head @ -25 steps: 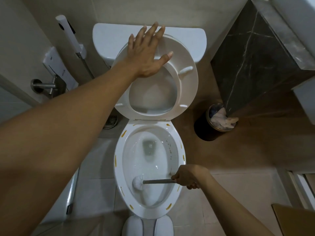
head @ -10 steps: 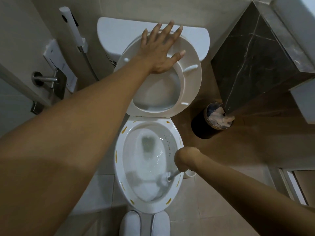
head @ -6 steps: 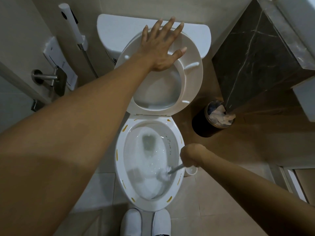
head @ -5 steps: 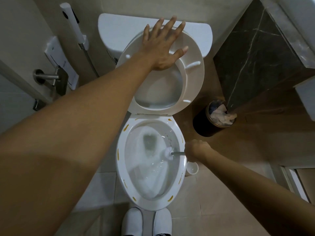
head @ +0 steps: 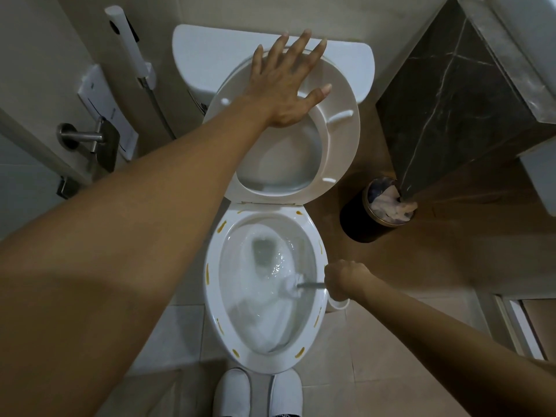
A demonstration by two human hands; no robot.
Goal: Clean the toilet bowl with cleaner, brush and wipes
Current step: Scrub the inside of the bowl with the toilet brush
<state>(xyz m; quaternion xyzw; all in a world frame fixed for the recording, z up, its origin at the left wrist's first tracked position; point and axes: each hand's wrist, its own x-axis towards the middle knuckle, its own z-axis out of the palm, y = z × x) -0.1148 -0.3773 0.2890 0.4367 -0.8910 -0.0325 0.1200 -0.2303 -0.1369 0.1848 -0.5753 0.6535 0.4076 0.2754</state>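
The white toilet bowl (head: 214, 284) stands below me with foamy water inside and yellow-brown streaks dotted along its rim. My right hand (head: 343, 279) grips the grey handle of the toilet brush (head: 296, 285), whose white head lies against the bowl's right inner wall. My left hand (head: 288, 82), fingers straight and spread, presses flat on the raised seat (head: 346, 136), holding it up against the cistern (head: 204, 52).
A black waste bin (head: 358, 219) full of used tissue stands right of the toilet under a dark marble counter (head: 457, 94). A bidet sprayer (head: 129, 46) and a metal paper holder (head: 90, 136) are on the left wall. The white brush holder (head: 338, 305) sits beside the bowl. White slippers (head: 258, 392) are at the bottom.
The brush has swept from the bowl's near side round to its right wall, my right hand following along the rim. My left hand has stayed on the raised seat.
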